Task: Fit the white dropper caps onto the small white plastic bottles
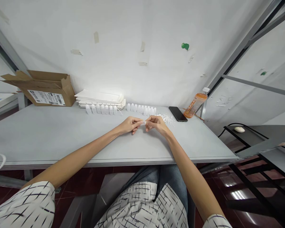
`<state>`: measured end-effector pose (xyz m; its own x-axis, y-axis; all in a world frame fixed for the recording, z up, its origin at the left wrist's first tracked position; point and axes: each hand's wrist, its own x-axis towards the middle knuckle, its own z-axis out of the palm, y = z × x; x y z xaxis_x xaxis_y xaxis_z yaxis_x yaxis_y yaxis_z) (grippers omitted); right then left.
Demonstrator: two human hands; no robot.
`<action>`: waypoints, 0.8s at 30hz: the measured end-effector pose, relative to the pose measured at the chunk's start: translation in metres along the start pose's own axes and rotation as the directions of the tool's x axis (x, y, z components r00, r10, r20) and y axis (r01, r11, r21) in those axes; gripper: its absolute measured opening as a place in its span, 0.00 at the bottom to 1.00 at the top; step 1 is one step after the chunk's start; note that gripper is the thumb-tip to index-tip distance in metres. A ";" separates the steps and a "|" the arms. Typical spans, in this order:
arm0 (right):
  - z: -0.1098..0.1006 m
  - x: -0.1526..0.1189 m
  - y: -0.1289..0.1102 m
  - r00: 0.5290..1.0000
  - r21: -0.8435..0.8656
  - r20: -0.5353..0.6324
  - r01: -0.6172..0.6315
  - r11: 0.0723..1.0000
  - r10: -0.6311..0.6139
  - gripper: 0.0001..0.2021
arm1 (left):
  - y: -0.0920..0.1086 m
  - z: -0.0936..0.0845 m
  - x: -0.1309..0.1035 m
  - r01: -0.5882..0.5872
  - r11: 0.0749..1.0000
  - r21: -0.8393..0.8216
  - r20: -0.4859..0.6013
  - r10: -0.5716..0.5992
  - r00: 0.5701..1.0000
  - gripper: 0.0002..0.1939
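Observation:
Above the grey table (137,147), my left hand (130,124) and my right hand (156,123) meet with closed fingers on a small white plastic bottle (143,123) lying on its side between them. Fingertips hide most of it. Behind my left hand stands a row of several small white bottles with thin tips (102,109). Several more small white bottles without such tips (141,109) stand just behind my hands. A loose pile of small white pieces (166,118) lies beyond my right hand.
A black phone (178,114) and a bottle of orange drink (196,103) are at the back right. Stacked white packets (99,97) and an open cardboard box (46,88) stand along the wall at the back left.

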<state>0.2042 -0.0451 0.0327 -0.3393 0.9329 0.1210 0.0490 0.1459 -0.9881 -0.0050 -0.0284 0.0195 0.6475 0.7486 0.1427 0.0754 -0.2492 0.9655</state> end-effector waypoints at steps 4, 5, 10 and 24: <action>0.000 0.000 0.000 1.000 -0.001 -0.012 0.001 1.000 -0.001 0.11 | -0.002 0.000 0.000 -0.032 0.992 0.122 -0.042 0.037 0.998 0.22; 0.000 0.001 0.001 1.000 -0.002 -0.016 0.004 1.000 -0.004 0.11 | -0.003 0.000 0.000 -0.037 0.988 0.151 -0.053 0.046 0.998 0.22; -0.001 0.001 0.002 0.999 0.008 -0.045 0.017 1.000 -0.017 0.10 | -0.004 0.002 0.001 -0.101 0.962 0.253 -0.108 0.132 0.985 0.21; -0.002 0.003 -0.001 0.997 0.069 -0.072 0.047 0.997 -0.042 0.15 | -0.017 -0.004 0.011 -0.211 0.927 0.311 -0.248 0.293 0.923 0.23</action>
<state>0.2048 -0.0423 0.0341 -0.2729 0.9472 0.1684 -0.0320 0.1660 -0.9856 -0.0023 -0.0140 0.0056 0.4319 0.7705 0.4687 0.1694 -0.5798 0.7970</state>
